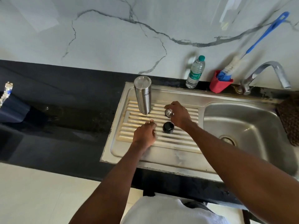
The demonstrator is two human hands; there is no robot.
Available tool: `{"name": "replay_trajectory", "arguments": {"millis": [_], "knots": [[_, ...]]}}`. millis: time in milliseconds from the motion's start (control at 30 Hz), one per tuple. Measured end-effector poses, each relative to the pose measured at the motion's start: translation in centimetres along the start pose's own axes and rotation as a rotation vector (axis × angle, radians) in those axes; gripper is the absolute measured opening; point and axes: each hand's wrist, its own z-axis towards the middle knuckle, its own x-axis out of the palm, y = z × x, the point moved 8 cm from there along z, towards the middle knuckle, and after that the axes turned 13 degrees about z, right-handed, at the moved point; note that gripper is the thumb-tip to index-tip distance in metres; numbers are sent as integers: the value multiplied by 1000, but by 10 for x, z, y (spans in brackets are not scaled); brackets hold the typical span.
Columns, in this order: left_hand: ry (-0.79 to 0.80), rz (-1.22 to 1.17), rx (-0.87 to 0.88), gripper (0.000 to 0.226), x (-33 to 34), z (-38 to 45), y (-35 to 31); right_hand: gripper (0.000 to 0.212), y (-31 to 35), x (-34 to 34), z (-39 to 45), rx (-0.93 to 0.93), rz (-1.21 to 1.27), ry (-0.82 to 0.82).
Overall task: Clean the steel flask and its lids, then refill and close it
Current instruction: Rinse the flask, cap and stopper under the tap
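Note:
The steel flask (pixel 143 94) stands upside down on the ribbed drainboard (pixel 161 143) of the sink unit. To its right, my right hand (pixel 179 115) grips the steel outer lid (pixel 168 112) just above the ribs. The black inner lid (pixel 168 127) sits on the drainboard just below that hand. My left hand (pixel 144 135) hovers over the drainboard left of the black lid, fingers relaxed and holding nothing.
A plastic water bottle (pixel 195 72) stands behind the sink against the marble wall. A red holder (pixel 219 84) with a blue-handled bottle brush (pixel 258 39) is beside it. The tap (pixel 268 73) arches over the basin (pixel 242 123). A brown scrubber (pixel 289 120) lies at the right edge.

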Motion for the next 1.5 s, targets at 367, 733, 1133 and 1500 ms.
{"name": "replay_trajectory", "arguments": {"millis": [367,733,1133,1500], "knots": [[-412,-491,-48,30,-42,-30,-67,40,-108,-66,-122,454,1799,-273],[-335,-460,307,31,-15,-23,-314,59,-245,-196,-186,456,1341,-744],[-124,-401,111,29,-17,145,-393,71,-275,-261,-153,369,880,-671],[-111,-299,246,34,-25,221,-449,74,-277,-265,-93,322,790,-593]]}}
